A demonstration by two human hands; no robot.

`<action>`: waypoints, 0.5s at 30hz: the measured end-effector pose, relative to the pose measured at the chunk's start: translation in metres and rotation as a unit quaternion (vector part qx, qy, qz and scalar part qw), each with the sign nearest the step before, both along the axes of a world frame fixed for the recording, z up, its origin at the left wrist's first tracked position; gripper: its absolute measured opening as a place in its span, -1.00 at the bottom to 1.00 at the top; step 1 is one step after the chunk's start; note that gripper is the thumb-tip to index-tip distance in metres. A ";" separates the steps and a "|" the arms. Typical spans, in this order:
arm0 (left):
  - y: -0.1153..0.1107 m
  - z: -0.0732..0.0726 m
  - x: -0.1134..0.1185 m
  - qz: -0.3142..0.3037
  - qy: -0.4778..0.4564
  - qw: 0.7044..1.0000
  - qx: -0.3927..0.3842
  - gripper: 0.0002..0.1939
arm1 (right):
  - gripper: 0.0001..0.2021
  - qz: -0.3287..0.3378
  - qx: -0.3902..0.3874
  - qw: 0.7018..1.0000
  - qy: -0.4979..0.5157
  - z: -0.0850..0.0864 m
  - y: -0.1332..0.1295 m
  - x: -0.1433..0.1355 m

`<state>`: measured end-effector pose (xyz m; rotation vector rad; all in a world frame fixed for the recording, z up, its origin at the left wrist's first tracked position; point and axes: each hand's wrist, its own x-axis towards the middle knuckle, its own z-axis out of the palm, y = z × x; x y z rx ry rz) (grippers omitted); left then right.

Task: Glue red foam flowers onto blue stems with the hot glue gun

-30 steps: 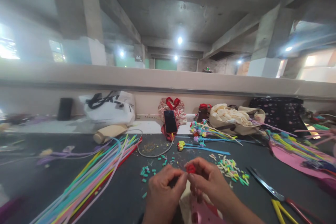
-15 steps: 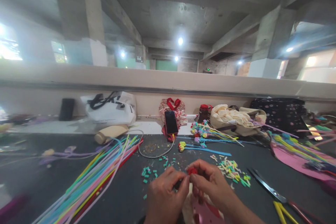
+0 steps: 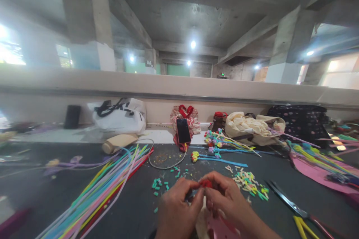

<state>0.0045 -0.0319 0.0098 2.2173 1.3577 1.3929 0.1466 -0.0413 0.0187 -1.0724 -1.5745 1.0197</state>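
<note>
A small red fuzzy piece [image 3: 206,183], apparently coiled pipe cleaner, is pinched between the fingertips of both hands, low in the centre of the head view. My left hand [image 3: 179,203] grips it from the left with thumb and forefinger together. From the right, my right hand [image 3: 226,194] closes thumb and fingers around it, hiding part of it. Below the hands shows a pink sheet with red patches [image 3: 220,227], partly covered by my right hand. Short cut pieces [image 3: 248,183] in green, yellow and cream lie beyond my right hand.
Long coloured pipe cleaners [image 3: 109,190] lie to the left. Scissors with yellow and red handles [image 3: 297,209] rest at the right. Farther back are pipe-cleaner flowers [image 3: 215,138], a phone [image 3: 183,130] on a cable, a white bag [image 3: 120,115] and a cloth-filled basket [image 3: 254,129].
My fingertips have shifted slightly around the red piece, and my left thumb sits a little farther right. Both hands still hold it; the things on the table stay in place.
</note>
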 end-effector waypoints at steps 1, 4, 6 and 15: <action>0.000 -0.001 0.001 0.004 -0.009 1.000 -0.005 -0.87 | -0.90 0.003 0.003 1.000 -0.003 0.000 0.000 0.000; 0.002 -0.004 0.003 0.012 -0.025 0.999 -0.027 -0.86 | -0.89 0.005 0.014 1.000 -0.023 -0.001 -0.001 0.001; 0.003 -0.005 0.004 0.015 -0.033 0.998 -0.055 -0.85 | -0.88 0.002 0.024 0.999 -0.043 -0.002 -0.001 0.002; 0.004 0.008 0.005 -0.062 -0.167 0.955 -0.239 -0.80 | -0.77 0.010 0.003 1.000 0.010 0.004 0.000 0.004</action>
